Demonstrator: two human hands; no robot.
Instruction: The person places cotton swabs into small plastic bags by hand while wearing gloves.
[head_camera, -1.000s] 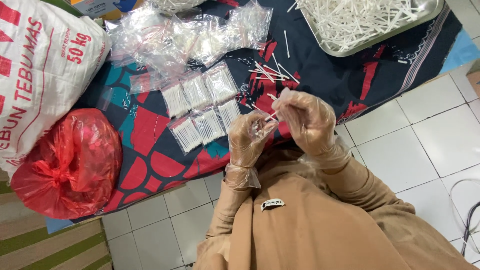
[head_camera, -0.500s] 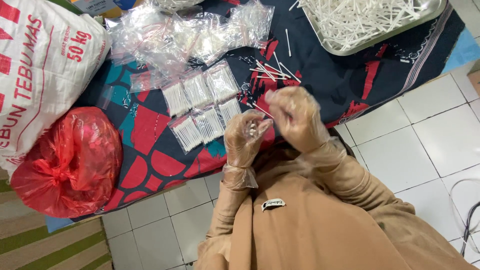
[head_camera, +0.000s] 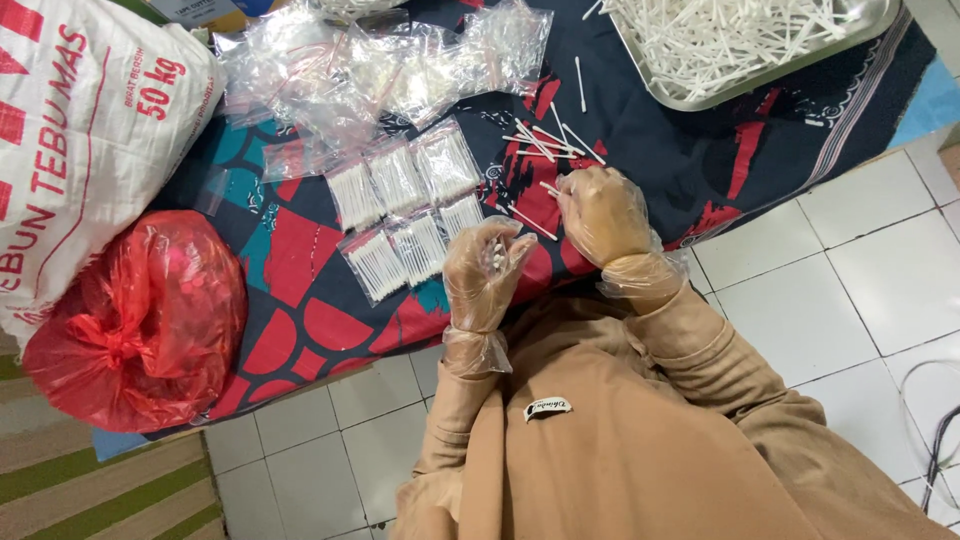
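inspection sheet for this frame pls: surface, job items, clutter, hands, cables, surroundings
Surface: patterned cloth in dark blue, red and teal, spread on a white tiled floor.
Job's things: loose cotton swabs on the cloth; filled swab packets in two rows; metal tray heaped with swabs.
Clutter: pile of empty clear bags; tied red plastic bag; large white sack.
Hands: both in clear gloves; left hand grips a bunch of swabs; right hand reaches the loose swabs.
Cables: dark cables at right edge.
Surroundings: striped green mat at lower left.
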